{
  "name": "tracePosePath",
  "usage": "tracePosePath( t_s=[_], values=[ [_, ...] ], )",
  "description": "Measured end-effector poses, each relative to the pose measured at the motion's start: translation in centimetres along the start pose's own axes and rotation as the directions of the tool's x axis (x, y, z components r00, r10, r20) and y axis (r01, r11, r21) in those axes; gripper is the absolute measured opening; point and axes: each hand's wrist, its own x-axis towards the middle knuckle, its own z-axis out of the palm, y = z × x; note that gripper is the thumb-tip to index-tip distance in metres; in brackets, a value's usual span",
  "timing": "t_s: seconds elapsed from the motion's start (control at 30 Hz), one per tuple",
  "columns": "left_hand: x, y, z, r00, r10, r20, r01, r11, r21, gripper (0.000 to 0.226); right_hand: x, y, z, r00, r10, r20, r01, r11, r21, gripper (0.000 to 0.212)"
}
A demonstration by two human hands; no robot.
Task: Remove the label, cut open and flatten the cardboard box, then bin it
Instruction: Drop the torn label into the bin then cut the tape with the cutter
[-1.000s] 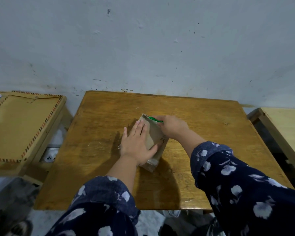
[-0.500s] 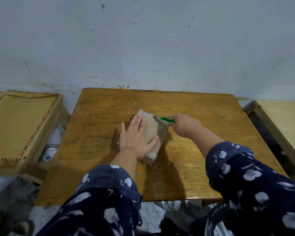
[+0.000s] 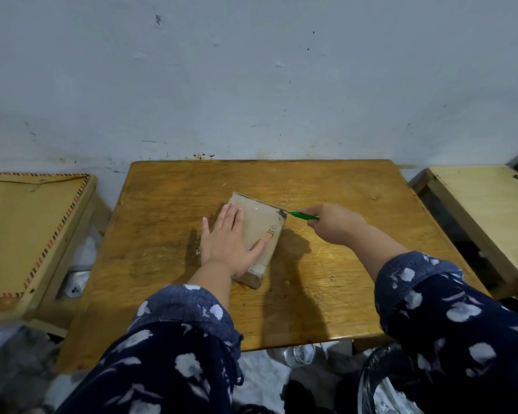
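Right now, the cardboard box point(image 3: 259, 231) lies on the wooden table point(image 3: 326, 288), near the middle. It is small, brown and shiny with clear tape. It sits turned a bit, with one corner pointing away from you and one corner pointing back at you. Some dark writing shows on its top, near the right edge.

Your left hand point(image 3: 226, 245) lies flat on the box. Your fingers are spread wide open and your palm presses down on the left part of the top. Your thumb reaches out across the box. This hand holds nothing; it just pushes down.

Your right hand point(image 3: 334, 224) is just to the right of the box. It is closed tight around a green cutter point(image 3: 304, 216). The thin tip of the cutter touches the far right corner of the box.

Both your arms wear dark blue sleeves point(image 3: 449, 309) with white flowers.

Left of your table stands another small table point(image 3: 21, 234) with a striped border around its top. To the right stands a pale wooden table point(image 3: 485, 204). Behind them all is a grey-blue wall point(image 3: 251, 79) with little dark marks.
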Motion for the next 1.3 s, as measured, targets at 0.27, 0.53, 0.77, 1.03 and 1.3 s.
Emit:
tracePosePath(
  t_s=[0.27, 0.53, 0.77, 1.03, 1.3],
  values=[
    [0.0, 0.2, 0.0, 1.0, -0.01, 0.006, 0.01, 1.0, 0.002, 0.092, -0.8, 1.4, -0.3, 1.0, 0.012, 0.023, -0.012, 1.0, 0.014, 0.041],
    [2.1, 3.5, -0.3, 0.988, -0.151, 0.021, 0.152, 0.983, -0.106, 0.093, -0.2, 3.9, 0.1, 0.998, 0.044, 0.05, -0.059, 0.929, 0.366, 0.045],
    [6.4, 4.9, -0.9, 0.977, -0.202, 0.074, 0.213, 0.854, -0.475, 0.084, 0.7, 3.6, 2.1, 0.994, 0.102, -0.039, -0.069, 0.864, 0.499, 0.03],
    [2.3, -2.2, -2.2, 0.963, 0.245, 0.115, -0.225, 0.96, -0.165, 0.096, -0.6, 1.2, 2.2, 0.982, -0.04, -0.185, 0.08, 0.973, 0.218, 0.035],
    [2.7, -3.4, -1.5, 0.948, 0.316, 0.048, -0.315, 0.949, -0.014, 0.093, -1.6, -3.4, 3.9, 0.903, -0.361, -0.234, 0.267, 0.897, -0.353, 0.044]
  ],
)
